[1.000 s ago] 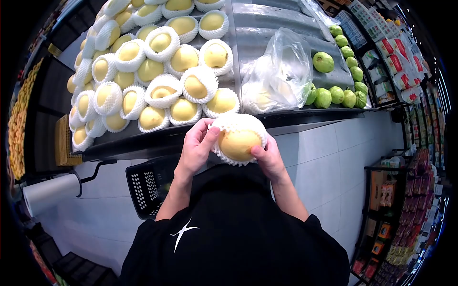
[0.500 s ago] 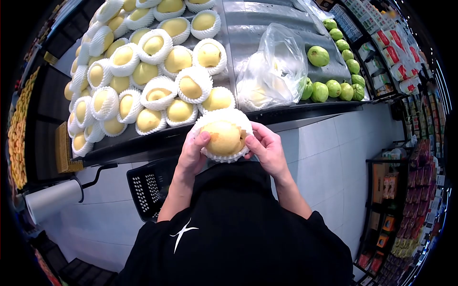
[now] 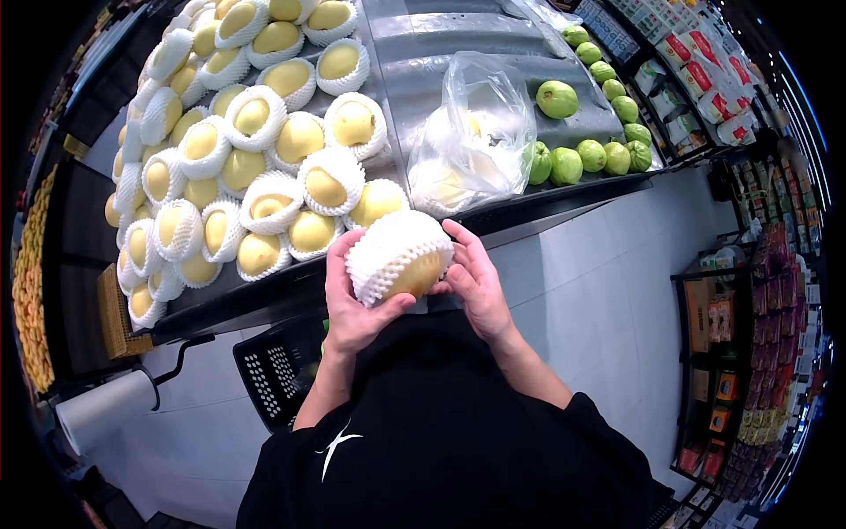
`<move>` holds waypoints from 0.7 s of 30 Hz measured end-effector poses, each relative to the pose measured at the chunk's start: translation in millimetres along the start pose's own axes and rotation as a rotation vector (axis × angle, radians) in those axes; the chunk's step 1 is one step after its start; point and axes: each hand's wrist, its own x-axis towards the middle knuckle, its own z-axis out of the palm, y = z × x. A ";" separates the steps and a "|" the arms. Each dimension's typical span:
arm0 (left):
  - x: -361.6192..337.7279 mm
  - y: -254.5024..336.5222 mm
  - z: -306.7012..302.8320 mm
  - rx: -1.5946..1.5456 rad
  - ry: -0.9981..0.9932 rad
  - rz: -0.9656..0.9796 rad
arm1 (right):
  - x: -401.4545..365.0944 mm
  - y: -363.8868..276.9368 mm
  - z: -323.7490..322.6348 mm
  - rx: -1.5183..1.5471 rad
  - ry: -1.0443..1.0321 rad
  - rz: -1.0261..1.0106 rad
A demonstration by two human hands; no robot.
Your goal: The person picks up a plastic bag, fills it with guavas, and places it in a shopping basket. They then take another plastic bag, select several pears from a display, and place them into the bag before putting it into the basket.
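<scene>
Held item: one pear (image 3: 414, 275) in a white foam net (image 3: 388, 247), in front of the chest, just below the shelf edge.
Left hand (image 3: 352, 304): one, cupped round the pear from below, thumb across its front.
Right hand (image 3: 473, 275): one, fingers spread flat against the pear's right side.
Pears (image 3: 300, 139), netted: roughly thirty, stacked in rows; exact count not clear.
Bag (image 3: 467, 132), clear plastic: one, beside the stack, pale fruit inside.
Guavas (image 3: 557, 99): about twelve, right of the bag.
Surface: sloped grey shelf (image 3: 441, 40).
Basket (image 3: 273, 370), black: one, under the left forearm.
Roll (image 3: 101, 410): one, on a bracket.
Room: shop aisle, grey tiled floor (image 3: 608, 291), racks (image 3: 731, 370) of packaged goods to the right.
</scene>
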 end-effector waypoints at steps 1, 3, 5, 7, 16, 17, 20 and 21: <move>3.5 0.0 3.1 -0.005 -0.013 -0.003 | -2.7 -1.6 3.0 0.122 0.002 0.007; 12.2 3.0 11.1 0.515 -0.086 0.437 | -7.5 -7.3 7.5 0.176 -0.023 0.047; 18.5 5.8 24.0 0.693 -0.140 0.595 | -11.9 -7.1 9.8 0.289 -0.027 0.011; 25.5 2.1 37.7 0.746 -0.225 0.670 | -13.8 -8.7 4.2 0.347 0.031 -0.020; 83.7 45.7 59.7 0.689 -0.321 0.254 | -6.0 -70.8 -69.1 0.042 0.255 -0.215; 94.6 49.5 62.7 0.750 -0.265 0.158 | 0.8 -80.6 -78.3 0.050 0.256 -0.216; 130.2 46.2 78.6 0.874 -0.187 0.154 | 36.2 -112.5 -97.0 -0.128 0.245 -0.409; 140.0 46.1 86.0 0.885 -0.182 0.151 | 51.2 -122.1 -97.1 -0.150 0.226 -0.469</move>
